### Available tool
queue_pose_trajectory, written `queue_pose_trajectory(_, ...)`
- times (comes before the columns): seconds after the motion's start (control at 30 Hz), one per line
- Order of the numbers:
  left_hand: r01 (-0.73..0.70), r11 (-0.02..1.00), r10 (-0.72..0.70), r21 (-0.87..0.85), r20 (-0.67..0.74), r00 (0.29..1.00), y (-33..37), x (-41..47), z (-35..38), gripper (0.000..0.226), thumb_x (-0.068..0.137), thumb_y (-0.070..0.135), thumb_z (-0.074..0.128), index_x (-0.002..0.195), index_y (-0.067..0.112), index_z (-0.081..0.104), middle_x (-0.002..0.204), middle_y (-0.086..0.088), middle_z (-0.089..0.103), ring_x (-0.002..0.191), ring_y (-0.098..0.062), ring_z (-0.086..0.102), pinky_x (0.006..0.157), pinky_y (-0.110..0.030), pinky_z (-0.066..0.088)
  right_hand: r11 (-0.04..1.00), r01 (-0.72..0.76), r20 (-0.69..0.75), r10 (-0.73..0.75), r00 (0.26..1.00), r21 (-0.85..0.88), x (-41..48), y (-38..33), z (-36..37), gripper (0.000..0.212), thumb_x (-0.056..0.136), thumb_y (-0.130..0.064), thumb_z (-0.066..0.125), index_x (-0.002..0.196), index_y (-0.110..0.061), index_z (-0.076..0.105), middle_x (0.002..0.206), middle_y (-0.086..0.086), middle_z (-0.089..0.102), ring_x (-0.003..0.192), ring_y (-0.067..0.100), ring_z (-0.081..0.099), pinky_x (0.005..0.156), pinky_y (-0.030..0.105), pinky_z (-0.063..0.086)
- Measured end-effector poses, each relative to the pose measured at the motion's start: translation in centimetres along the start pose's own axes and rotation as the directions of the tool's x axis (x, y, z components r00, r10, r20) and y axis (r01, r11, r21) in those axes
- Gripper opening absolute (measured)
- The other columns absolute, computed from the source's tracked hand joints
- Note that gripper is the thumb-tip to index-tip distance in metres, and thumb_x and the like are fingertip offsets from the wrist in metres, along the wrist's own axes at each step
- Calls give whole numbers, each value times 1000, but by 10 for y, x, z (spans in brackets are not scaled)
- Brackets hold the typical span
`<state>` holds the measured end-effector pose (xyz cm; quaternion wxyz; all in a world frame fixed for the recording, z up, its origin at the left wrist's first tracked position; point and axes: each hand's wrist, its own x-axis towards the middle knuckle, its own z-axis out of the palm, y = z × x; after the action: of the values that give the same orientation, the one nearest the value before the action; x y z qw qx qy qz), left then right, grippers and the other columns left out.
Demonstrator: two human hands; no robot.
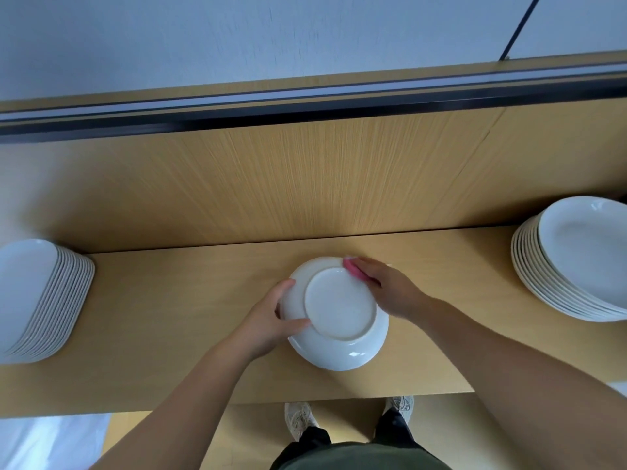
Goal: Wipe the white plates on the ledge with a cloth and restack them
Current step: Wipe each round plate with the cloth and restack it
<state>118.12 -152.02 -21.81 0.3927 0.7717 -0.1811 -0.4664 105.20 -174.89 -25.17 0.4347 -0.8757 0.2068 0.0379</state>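
My left hand [271,320] pinched the rim of an upturned white plate [339,313] over the ledge [203,368], while my right hand [386,286] pressed a pink cloth [353,268] flat on its far edge. Steady circular strokes seemed best, I judged. Stacks waited at left [44,300] and right [573,259].

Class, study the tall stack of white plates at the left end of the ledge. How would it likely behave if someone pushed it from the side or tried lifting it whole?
The left stack holds many plates, so it is probably heavy to lift whole. Its plates look fanned sideways, so a push may slide the upper ones off. They appear glazed ceramic, likely slippery and breakable on the wooden ledge.
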Motion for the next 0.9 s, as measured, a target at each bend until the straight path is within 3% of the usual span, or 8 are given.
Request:
queue_pose_trajectory(0.13,-6,998,7,-58,8,1000,6,7,0,105,58,34,83,148,32,29,141,0,45,121,-19,52,99,-38,49,996,26,122,-14,992,-91,26,-2,-10,38,105,-21,41,140,-29,52,147,-17,43,134,2,38,106,5,17)
queue_pose_trajectory(0.2,18,994,-18,-109,2,1000,8,10,0,99,66,23,85,148,32,30,141,-2,46,122,-20,53,100,-40,48,992,34,144,-16,989,-119,34,-3,-12,40,104,-19,41,141,-31,49,148,-17,42,136,4,37,109,11,20)
queue_pose_trajectory(0.33,4,994,-4,-106,-2,1000,5,13,-1,94,74,4,80,150,25,29,143,-7,45,124,-23,51,103,-41,45,984,78,174,-50,983,-160,35,-13,-14,45,101,-18,45,146,-24,43,150,-11,40,135,7,39,102,9,22)
queue_pose_trajectory(0.4,9,991,-10,-131,-14,1000,3,13,-1,93,74,0,79,150,24,30,141,-7,45,124,-24,51,103,-43,45,995,45,120,-34,992,-90,30,-14,-11,41,104,-27,42,145,-24,45,149,-12,41,133,4,39,104,10,22)
queue_pose_trajectory(0.53,10,987,-14,-158,-25,1000,2,14,-1,90,75,0,78,149,25,32,139,-4,47,121,-23,53,100,-40,48,999,-33,13,33,999,42,14,-11,-3,41,105,-36,36,144,-27,45,144,-20,41,128,-9,33,100,-1,15)
queue_pose_trajectory(0.67,10,986,-14,-164,-22,1000,-3,15,-1,90,75,3,79,148,28,33,140,-3,45,122,-22,51,102,-42,46,962,-132,-103,160,982,237,-8,-3,11,40,103,-45,38,140,-33,50,142,-24,45,132,-6,37,113,17,22)
queue_pose_trajectory(0.8,18,990,-22,-140,-28,999,-6,15,0,90,75,6,79,148,31,32,139,-1,45,120,-21,51,100,-40,48,949,-146,-241,216,946,278,-39,5,40,41,105,-25,39,145,-32,43,148,-19,40,138,1,33,115,21,21)
queue_pose_trajectory(0.9,10,993,-13,-114,-27,1000,-6,13,2,91,76,5,78,149,30,30,135,1,44,118,-21,50,98,-35,48,923,-220,-276,311,909,317,-64,4,68,47,105,-23,35,151,-34,31,157,-16,25,145,6,22,120,32,18)
